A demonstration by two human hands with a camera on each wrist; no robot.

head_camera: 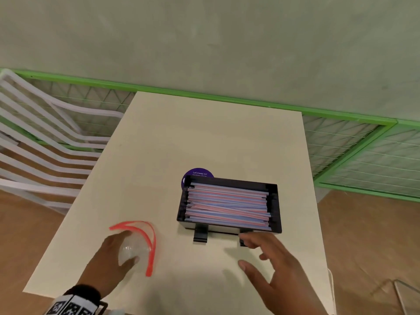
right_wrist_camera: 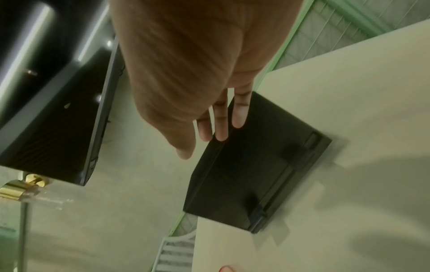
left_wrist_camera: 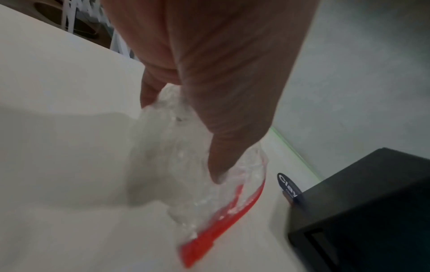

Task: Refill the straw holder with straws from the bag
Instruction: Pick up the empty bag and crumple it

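A cream table (head_camera: 159,144) carries a black straw holder (head_camera: 276,201), packed with pink and blue straws (head_camera: 227,205). The right hand (head_camera: 272,267), fingers spread, reaches its near edge. The left hand (head_camera: 113,253) clutches a crumpled clear bag (head_camera: 130,248) with a red zip.

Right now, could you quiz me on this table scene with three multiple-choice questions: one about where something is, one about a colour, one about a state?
1. Where is the purple sticker?
A. behind the straw holder
B. under the bag
C. on the wall

2. What colour is the bag seal?
A. blue
B. red
C. green

3. What is the left hand doing?
A. resting flat
B. gripping the bag
C. lifting straws

Answers: 1 A, it peeks out past the holder's far edge. 2 B, a red strip lines the mouth. 3 B, fingers curl round the crumpled plastic.
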